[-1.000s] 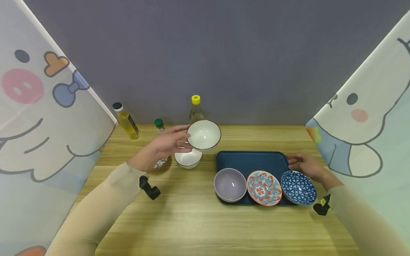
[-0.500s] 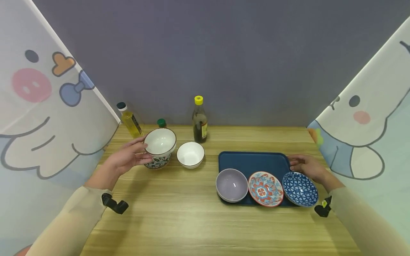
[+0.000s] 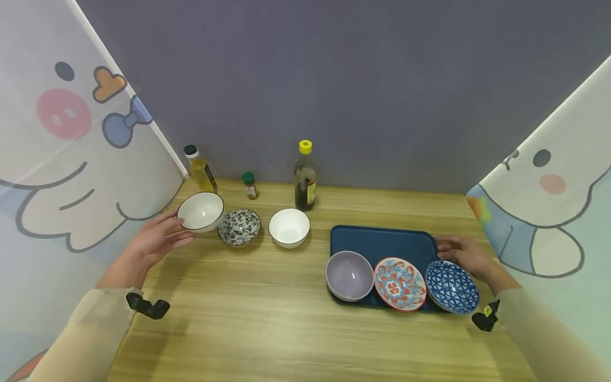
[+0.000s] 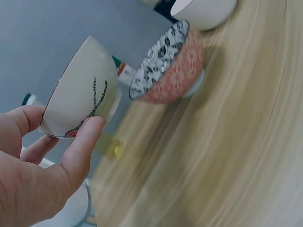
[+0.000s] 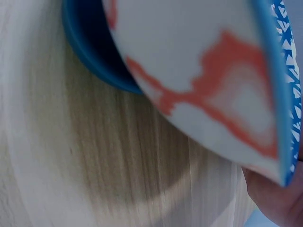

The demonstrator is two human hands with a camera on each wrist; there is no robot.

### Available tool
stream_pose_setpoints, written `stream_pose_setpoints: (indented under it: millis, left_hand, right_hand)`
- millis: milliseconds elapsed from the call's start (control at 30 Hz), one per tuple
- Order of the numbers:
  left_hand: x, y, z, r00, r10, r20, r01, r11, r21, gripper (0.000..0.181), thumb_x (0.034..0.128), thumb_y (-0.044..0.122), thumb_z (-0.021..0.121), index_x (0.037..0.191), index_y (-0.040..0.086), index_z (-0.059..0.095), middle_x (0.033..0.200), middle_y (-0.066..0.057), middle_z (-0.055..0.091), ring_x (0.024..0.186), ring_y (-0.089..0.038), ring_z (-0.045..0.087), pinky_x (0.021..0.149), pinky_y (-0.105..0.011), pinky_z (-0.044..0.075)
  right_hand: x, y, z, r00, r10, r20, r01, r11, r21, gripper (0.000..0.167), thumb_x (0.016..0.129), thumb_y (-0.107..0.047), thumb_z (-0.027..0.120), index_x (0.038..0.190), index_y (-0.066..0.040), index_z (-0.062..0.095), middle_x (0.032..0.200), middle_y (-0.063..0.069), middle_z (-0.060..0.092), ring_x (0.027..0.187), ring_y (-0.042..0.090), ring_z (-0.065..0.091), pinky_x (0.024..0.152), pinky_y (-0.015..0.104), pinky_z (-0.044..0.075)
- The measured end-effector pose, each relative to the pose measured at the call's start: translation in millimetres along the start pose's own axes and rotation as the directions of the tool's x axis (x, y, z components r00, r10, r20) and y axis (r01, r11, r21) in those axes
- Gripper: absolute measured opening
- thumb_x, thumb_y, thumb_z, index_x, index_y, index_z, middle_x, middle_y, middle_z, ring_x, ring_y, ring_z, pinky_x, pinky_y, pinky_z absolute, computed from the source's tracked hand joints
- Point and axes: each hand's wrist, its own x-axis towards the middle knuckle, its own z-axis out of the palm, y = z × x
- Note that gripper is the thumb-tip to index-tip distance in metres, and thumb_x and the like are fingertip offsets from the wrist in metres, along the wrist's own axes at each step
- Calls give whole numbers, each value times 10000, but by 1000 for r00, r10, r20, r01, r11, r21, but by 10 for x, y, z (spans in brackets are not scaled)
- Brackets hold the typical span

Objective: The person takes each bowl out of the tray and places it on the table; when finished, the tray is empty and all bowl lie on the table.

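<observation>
Left hand (image 3: 154,241) pinches brown-rimmed white bowl (image 3: 201,211), aloft, near floral-patterned bowl (image 3: 239,227). Right hand (image 3: 467,257) at navy tray (image 3: 384,242); can't tell its grip.

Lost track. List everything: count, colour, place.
Held bowl: 1, white, midair
Floral bowl: 1, black-white inside, left
Small bowl: 1, white, centre
Tray: 1, navy, right
Plain bowl: 1, lilac, tray
Shallow bowl: 1, multicoloured, tray
Geometric bowl: 1, blue inside, tray
Slim bottle: 1, yellow, back
Jar: 1, green-capped, back
Tall bottle: 1, dark, back
Table: 1, tan, below
Wall: 1, grey, behind
Sheets: 2, pale, sides
Devices: 2, black, wrists
Sleeves: 2, cream, forearms
Left hand: 1, gripping bowl
Right hand: 1, beside tray
</observation>
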Motion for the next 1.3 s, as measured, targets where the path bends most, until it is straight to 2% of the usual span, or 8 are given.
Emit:
stream_pose_setpoints:
  millis: [100,367,567,633,800,1033,1200,1300]
  left_hand:
    - [-12,-57,-104,1000,9,-3,-9,999,-34,819,1088,107,501,1643,114,-101,1155,-7,556,958,-206,726,937,-375,620]
    - [-14,-206,-347,1000,-3,-15,1,992,-129,836,1084,57,479,1627,101,-156,1042,14,669,951,-209,728,922,-381,627]
    - [-5,-345,-465,999,-18,-37,12,988,-152,849,1081,44,480,1614,82,-180,1027,13,687,942,-193,731,915,-384,630]
    - [-7,-385,-488,998,-33,-45,25,985,-170,856,1080,39,477,1613,90,-191,1022,-3,690,936,-194,731,916,-390,629]
    - [-37,-466,-501,996,-57,-66,44,983,-180,878,1074,35,488,1610,101,-205,1006,-20,683,924,-200,730,919,-399,627]
    - [-58,-534,-494,996,-42,-74,32,991,-126,874,1072,55,504,1614,62,-182,998,-7,687,925,-192,733,888,-374,639]
    - [-42,-561,-508,997,-42,-71,31,989,-144,860,1081,59,490,1619,86,-181,995,-30,697,920,-207,747,872,-387,643]
    - [-31,-568,-513,997,-37,-61,27,986,-164,865,1079,51,493,1625,110,-175,1000,-44,704,929,-215,750,874,-398,643]
  right_hand:
    - [22,14,14,1000,-15,3,15,1000,11,558,1001,-45,635,1493,113,423,1309,357,588,1176,435,612,781,199,579]
    - [10,2,18,1000,-5,2,5,1000,10,562,997,-42,641,1492,113,425,1308,350,588,1175,413,612,776,197,577]
    - [27,-1,3,1000,-9,1,9,1000,8,544,1004,-50,631,1486,112,437,1305,340,598,1093,230,641,782,195,576]
    - [31,-8,-3,1000,-4,1,4,1000,11,551,1003,-65,642,1486,107,439,1304,337,598,1073,185,639,785,198,576]
    - [49,-23,-15,1000,25,4,-25,1000,20,573,992,-99,671,1486,88,449,1306,327,596,1085,224,639,791,214,578]
    - [34,-41,-13,999,40,11,-40,999,33,570,992,-88,662,1489,88,445,1307,332,587,1042,154,638,790,229,583]
    - [17,-21,-9,999,41,13,-41,997,61,561,996,-67,647,1491,93,438,1313,339,578,1005,76,631,790,231,590]
    - [15,4,-10,999,35,15,-35,998,60,560,1001,-56,635,1499,94,427,1327,345,570,1022,80,624,801,226,588]
